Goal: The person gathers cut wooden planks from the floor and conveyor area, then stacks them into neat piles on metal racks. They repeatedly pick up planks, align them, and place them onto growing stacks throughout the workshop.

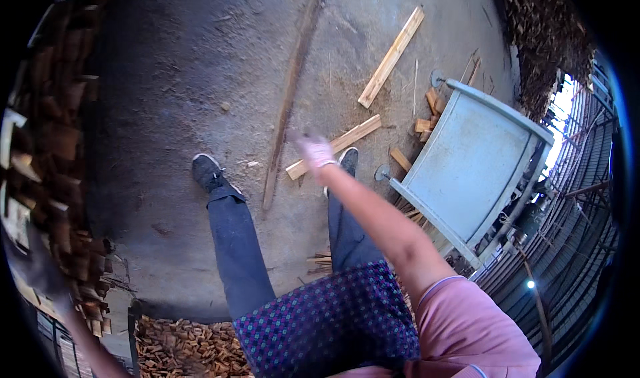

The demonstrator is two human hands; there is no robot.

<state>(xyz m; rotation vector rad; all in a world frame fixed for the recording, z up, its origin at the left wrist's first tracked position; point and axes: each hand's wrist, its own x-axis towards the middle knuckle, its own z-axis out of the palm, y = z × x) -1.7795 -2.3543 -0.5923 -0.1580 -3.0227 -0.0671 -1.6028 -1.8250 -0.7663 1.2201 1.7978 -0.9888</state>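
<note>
1. While our gloved right hand (315, 151) swings out over the floor, blurred, we cannot tell whether its grip is closed or slack.
2. Nearest it lies a short plank (333, 147), flat beside our right shoe (348, 159).
3. We judge this a reach; grasping next needs bending lower.
4. Our left hand (40, 271) is blurred by the woodpile (53, 145); its grip is unclear.
5. A blue cart (467, 165) stands right.

Right arm stretched forward, gloved right hand (315, 151) empty, fingers blurred; left hand (41, 271) low at the left edge, blurred
</note>
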